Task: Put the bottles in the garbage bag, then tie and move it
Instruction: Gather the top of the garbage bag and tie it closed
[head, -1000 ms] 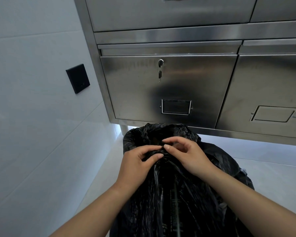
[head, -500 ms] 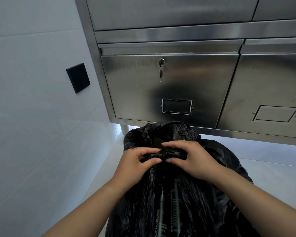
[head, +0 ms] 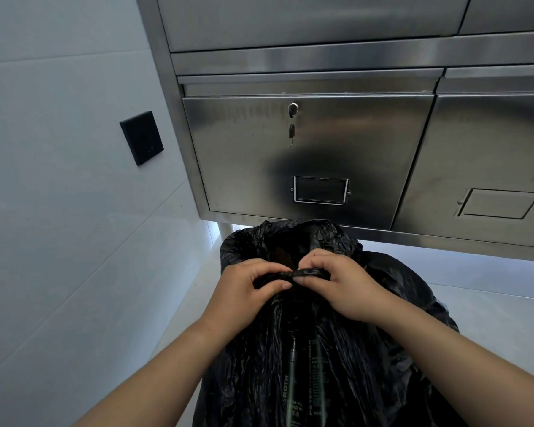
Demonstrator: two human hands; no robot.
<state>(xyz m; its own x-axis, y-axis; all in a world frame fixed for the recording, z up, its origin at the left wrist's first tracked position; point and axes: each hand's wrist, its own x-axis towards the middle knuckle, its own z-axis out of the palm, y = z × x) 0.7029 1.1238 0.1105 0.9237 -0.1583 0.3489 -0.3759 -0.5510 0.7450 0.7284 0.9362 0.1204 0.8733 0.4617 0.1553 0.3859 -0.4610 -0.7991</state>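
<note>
1. The bag (head: 361, 365) stands on the floor (head: 481, 291) between my forearms, nearest to me. A narrow shape with pale lettering (head: 291, 383) shows at its front. I judge this to be a bottle pressing against the film, but cannot confirm it. No bottle lies outside the bag in view.
2. My left hand (head: 244, 292) is closed on the gathered neck of the bag, thumb and curled fingers pinching the film. Purpose: to keep the neck bunched so the contents stay enclosed.
3. My right hand (head: 344, 289) is closed on a twisted strand (head: 309, 273) of film, fingers curled over it. The strand runs level between both hands, fingertips nearly touching. Purpose: a tight twist is narrow enough to knot.
4. Beyond the hands, the loose top (head: 290, 238) of the bag stands up crumpled. I judge the knot not yet finished.
5. The steel cabinet (head: 346, 140) stands just behind the bag, a key (head: 291, 131) hanging at its lock. When lifting, keep the bag clear of its lower edge.
6. A black plate (head: 141, 137) sits on the wall (head: 59, 211), far left.
</note>
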